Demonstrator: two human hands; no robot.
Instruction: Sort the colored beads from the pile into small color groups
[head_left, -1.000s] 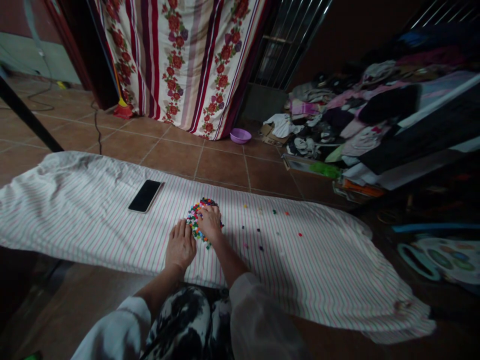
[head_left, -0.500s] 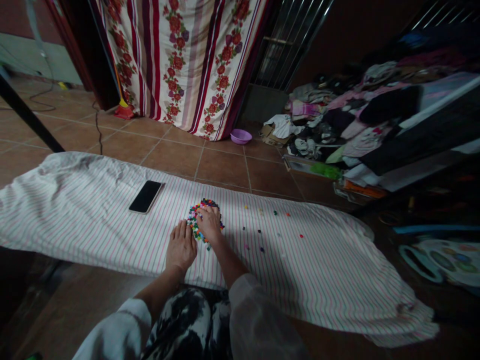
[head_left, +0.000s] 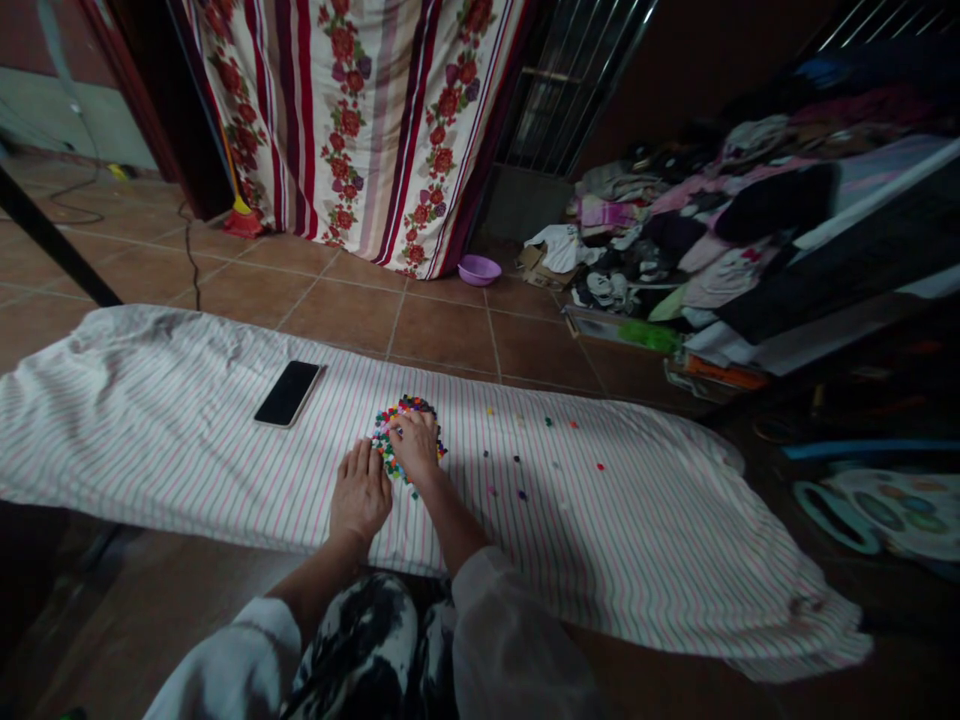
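Note:
A heap of small multicoloured pieces (head_left: 391,465), too small to name more exactly, sits on the striped cloth (head_left: 675,540). My right hand (head_left: 415,446) rests over the heap, fingers bent and drawn together among the pieces; whatever they pinch is hidden. Just left of the heap, my left hand (head_left: 361,492) lies flat with its fingers stretched out, holding nothing. To the right, several single pieces lie spaced apart, among them a red piece (head_left: 601,467), a dark green piece (head_left: 548,422) and a yellow piece (head_left: 490,411).
A dark-screened phone (head_left: 289,393) lies on the cloth to the left. Beyond the cloth, a purple basin (head_left: 479,270) stands on the tiled floor near a floral curtain (head_left: 382,130). Clothes (head_left: 675,230) are piled at the right, and a red broom (head_left: 244,222) leans at the left.
The whole view has shifted slightly. My right hand stays over the heap with little visible movement, and my left hand keeps its place beside it.

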